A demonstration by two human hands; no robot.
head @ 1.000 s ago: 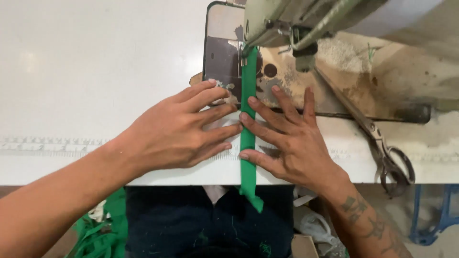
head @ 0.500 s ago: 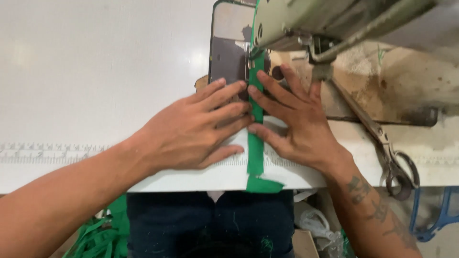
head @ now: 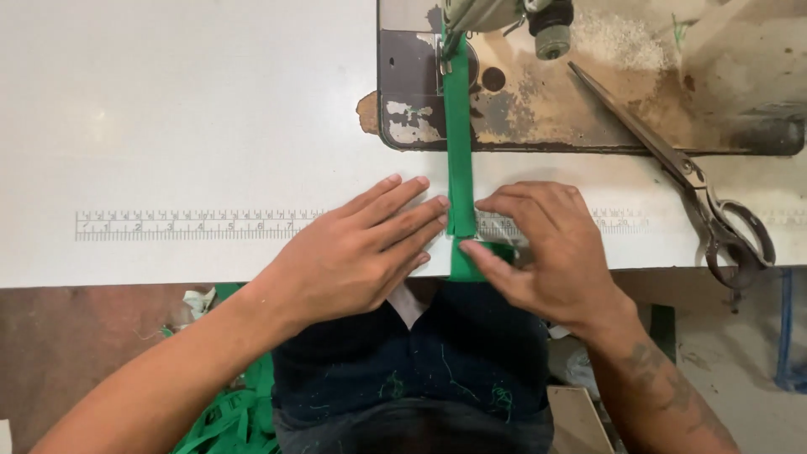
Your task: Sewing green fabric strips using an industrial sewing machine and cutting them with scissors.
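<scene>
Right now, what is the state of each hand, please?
Left hand: open, flat, fingers touching the narrow green fabric strip.
Right hand: fingers curled, pinching the strip's lower end.

A green strip (head: 458,134) runs from the sewing machine (head: 504,17) down the white counter (head: 168,109). The left hand (head: 353,252) lies flat beside it; the right hand (head: 546,248) pinches its folded end. Scissors (head: 689,181) lie to the right.
</scene>
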